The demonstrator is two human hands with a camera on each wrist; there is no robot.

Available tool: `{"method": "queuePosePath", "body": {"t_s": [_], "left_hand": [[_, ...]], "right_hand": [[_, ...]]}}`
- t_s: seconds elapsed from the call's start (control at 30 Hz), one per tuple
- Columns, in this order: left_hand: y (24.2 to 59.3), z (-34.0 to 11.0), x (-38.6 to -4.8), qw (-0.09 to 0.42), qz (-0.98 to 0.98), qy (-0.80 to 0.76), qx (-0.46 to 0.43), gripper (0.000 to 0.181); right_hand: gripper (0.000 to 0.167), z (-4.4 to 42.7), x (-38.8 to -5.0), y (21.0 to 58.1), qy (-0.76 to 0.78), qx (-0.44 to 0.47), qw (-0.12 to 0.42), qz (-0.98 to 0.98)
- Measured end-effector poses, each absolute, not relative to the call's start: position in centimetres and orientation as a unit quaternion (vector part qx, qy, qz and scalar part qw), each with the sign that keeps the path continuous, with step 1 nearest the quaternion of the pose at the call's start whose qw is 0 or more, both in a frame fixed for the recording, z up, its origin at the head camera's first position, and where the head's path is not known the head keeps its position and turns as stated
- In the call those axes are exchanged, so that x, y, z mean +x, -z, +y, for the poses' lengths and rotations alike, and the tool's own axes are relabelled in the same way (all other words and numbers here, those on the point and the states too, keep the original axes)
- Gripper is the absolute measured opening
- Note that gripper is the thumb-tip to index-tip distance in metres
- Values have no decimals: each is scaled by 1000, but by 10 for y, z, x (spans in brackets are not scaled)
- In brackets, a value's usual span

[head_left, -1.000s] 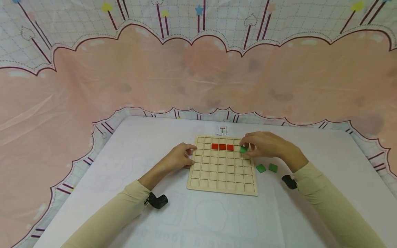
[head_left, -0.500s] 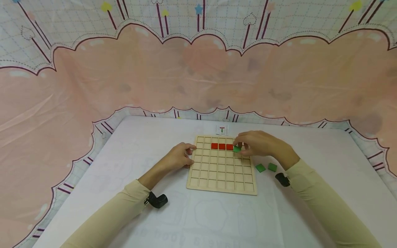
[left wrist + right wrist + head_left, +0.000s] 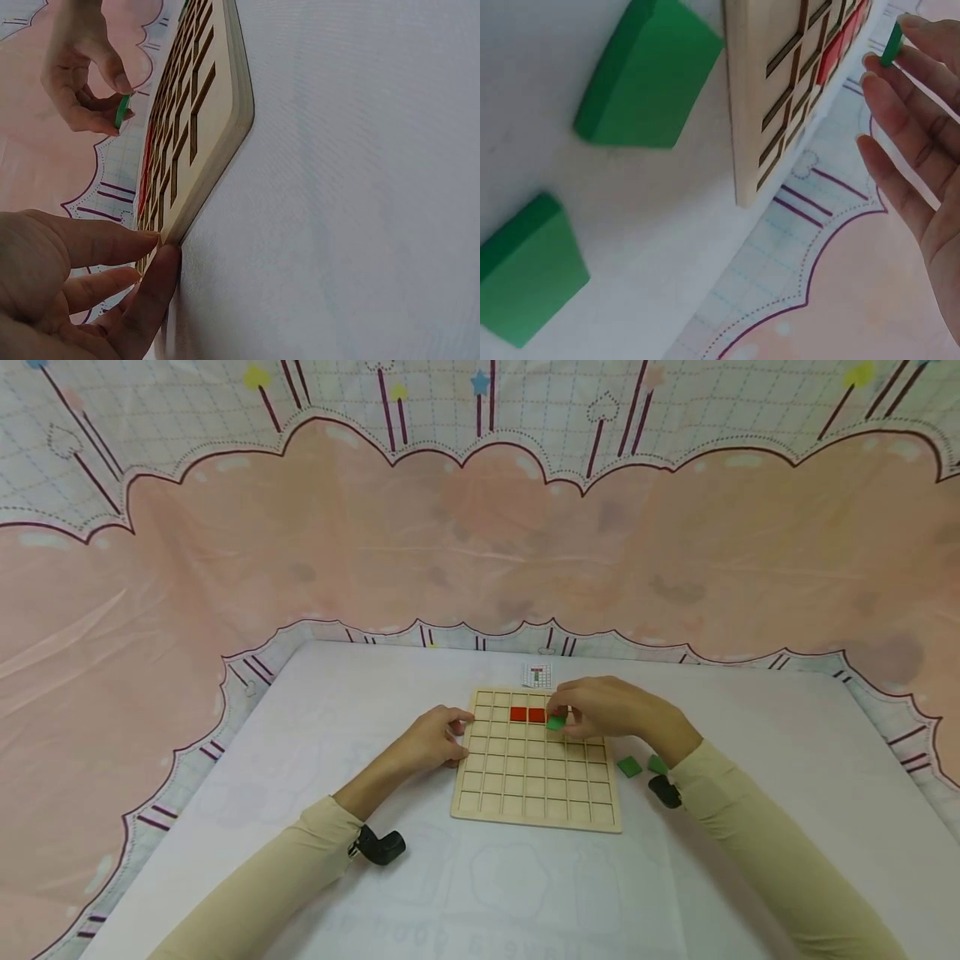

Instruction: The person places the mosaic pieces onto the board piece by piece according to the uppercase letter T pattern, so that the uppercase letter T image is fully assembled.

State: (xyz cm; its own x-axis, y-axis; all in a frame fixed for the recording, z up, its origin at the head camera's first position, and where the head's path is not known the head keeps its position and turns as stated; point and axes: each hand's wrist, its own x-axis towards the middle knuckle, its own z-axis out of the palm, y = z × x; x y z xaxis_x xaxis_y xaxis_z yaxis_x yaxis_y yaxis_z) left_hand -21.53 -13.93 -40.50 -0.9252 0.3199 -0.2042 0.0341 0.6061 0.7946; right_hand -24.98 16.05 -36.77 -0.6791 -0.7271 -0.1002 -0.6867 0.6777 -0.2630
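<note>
- right hand (image 3: pixel 603 706) pinches square green tile (image 3: pixel 556 723) at fingertips — raised above pale wooden grid board (image 3: pixel 536 789), by right end of its red square tiles (image 3: pixel 518 714); no long axis; right hand nearer
- left hand (image 3: pixel 426 739) touches board's left edge; can't tell if gripping
- two green tiles (image 3: pixel 629 767) right of board; printed card (image 3: pixel 537 676) beyond it — no readable writing, brands

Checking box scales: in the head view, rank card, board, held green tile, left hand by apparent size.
Board
Left hand
Card
Held green tile, partly hidden
</note>
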Motion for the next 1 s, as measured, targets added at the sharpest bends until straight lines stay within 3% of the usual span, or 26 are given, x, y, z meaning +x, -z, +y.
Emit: {"method": "queuePosePath", "body": {"t_s": [1.0], "left_hand": [[404,-137,-217,169,880,-433,97,58]], "right_hand": [[30,135,-260,379,45,-439,76,894]]}}
